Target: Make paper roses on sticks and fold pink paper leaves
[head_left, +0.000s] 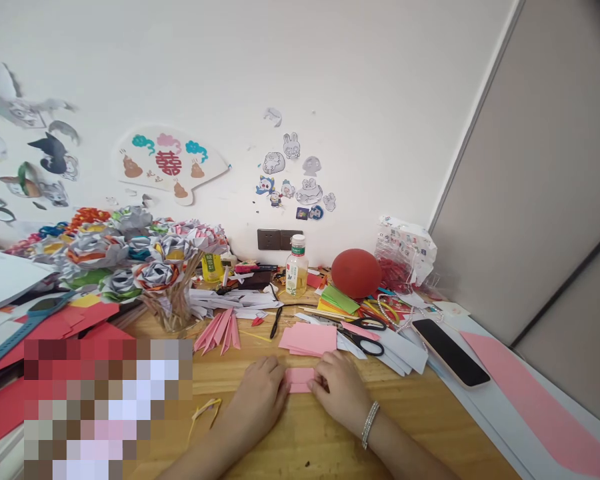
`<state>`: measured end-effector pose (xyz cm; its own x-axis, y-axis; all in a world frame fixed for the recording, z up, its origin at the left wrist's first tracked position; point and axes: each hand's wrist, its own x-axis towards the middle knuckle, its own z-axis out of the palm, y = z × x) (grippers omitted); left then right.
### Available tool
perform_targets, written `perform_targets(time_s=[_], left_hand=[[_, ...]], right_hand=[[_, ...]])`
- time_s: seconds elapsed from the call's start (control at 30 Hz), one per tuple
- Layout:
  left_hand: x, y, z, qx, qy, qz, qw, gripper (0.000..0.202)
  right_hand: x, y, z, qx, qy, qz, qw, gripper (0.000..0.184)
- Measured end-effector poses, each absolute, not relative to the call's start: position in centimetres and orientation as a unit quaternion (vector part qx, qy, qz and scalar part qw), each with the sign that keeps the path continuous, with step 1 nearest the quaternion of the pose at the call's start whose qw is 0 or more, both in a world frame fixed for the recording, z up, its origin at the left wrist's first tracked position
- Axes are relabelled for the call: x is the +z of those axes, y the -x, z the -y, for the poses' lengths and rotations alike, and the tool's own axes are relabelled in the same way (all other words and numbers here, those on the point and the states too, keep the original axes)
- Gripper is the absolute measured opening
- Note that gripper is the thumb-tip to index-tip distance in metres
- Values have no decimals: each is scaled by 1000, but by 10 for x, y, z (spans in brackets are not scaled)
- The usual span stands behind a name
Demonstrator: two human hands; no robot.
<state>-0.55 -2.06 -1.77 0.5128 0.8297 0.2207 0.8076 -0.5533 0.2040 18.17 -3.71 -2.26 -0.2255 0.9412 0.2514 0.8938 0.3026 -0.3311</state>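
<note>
A small pink piece of paper (301, 380) lies on the wooden table between my hands, with a crease or folded edge running across it. My left hand (261, 392) is closed on its left end, fingers curled and thumb low at the edge. At the right end, my right hand (344, 390) pinches the paper between thumb and fingers; a beaded bracelet circles that wrist. Just beyond sits a stack of pink paper sheets (307, 339). Black-handled scissors (370, 333) rest to its right, partly covered by paper. Folded pink strips (223, 332) lie to the left.
Paper flowers (160, 250) crowd the back left. A bottle (297, 267) and a red balloon-like ball (357, 273) stand near the wall. A phone (451, 352) lies on paper sheets at right. A blue watch (40, 310) lies on red paper at left.
</note>
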Motion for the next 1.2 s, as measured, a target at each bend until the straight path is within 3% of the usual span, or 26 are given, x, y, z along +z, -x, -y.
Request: perform_targets(time_s=[0.23,0.43,0.83,1.2], left_hand=[[-15,-2,19,98,-865,-493,-2,24],[-14,-2,23,81,-863,-499,-2,25],[-16,-1,24,97,-862,-497,-13,33],[-8,22,18,86,-836,-542,29,19]], right_hand=[[-19,-178,42,-14,565,804,182,8],[-18,-180,45,-59,398,907,127,21],[14,-220,44,0,433,901,37,25],[11,-218,44,-10,422,906,47,26]])
